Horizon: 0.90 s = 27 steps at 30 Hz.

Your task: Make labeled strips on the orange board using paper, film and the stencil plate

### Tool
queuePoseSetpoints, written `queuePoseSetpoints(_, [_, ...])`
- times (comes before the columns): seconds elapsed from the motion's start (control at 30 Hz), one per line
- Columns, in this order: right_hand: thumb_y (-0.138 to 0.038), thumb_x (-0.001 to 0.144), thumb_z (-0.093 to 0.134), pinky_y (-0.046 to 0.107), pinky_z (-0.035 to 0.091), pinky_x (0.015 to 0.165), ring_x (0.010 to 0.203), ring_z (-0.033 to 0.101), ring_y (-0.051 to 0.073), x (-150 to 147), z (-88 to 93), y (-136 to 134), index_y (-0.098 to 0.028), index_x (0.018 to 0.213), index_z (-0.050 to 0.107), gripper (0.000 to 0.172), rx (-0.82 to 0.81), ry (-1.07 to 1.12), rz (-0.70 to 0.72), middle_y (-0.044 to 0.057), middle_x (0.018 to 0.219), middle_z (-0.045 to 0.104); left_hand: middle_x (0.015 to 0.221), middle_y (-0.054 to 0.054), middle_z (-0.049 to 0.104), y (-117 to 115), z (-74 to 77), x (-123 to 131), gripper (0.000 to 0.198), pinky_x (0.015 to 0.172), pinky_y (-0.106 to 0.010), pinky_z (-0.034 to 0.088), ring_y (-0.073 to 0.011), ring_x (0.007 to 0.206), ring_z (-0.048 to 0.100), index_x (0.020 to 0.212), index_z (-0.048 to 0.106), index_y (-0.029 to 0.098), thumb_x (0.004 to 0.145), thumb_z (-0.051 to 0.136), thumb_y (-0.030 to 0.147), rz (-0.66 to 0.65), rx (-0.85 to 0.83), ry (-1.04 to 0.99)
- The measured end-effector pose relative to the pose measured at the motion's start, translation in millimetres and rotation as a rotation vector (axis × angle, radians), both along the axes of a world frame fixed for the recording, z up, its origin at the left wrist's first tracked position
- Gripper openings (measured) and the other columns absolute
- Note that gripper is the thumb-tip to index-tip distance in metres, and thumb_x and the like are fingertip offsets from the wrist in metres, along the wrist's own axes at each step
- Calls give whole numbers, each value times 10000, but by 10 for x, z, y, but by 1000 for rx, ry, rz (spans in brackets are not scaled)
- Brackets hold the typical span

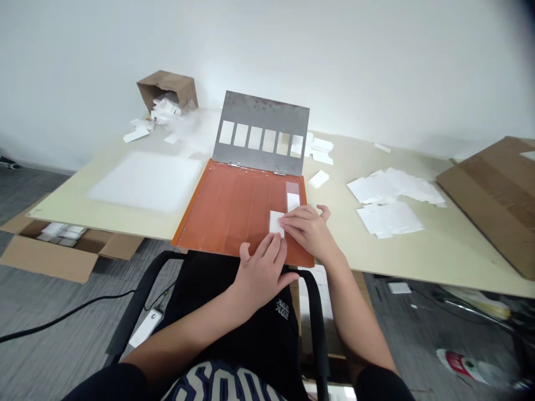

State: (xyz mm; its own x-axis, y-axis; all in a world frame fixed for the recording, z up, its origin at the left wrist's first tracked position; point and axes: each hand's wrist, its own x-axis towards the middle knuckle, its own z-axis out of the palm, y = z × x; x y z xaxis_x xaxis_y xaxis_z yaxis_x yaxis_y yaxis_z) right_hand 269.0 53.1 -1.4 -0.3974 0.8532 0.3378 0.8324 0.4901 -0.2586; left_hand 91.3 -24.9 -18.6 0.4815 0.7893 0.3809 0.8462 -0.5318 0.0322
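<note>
A small white card lies on the orange board, near its front right part. My left hand reaches in from the front, fingers stretched out with thumb apart, fingertips touching the card's near edge. From the right, my right hand has its fingers together at the card's right edge, the little finger sticking out; its thumb is hidden. Just behind the right hand, another white piece rests on the board, partly covered. Hinged to the board's far edge, a grey metal plate with a row of several rectangular openings stands tilted back.
White pieces lie right of the board, near flat white sheets. At right stands a large carton. A translucent sheet lies left, before a tipped box. Chair armrests flank my lap.
</note>
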Motion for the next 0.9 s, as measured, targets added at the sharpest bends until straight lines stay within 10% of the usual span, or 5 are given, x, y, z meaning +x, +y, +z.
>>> queuePoseSetpoints(0.9, [-296,1013,438,556,136,1040,1051,579,241,8,51,-73,-346,990,740,308,33,-147,32,-18,1116,736,1382,-134,604,5,16,10,652,883,-470,371,-298,1263,524,1334,581,143,990,255,592,-7,18,8])
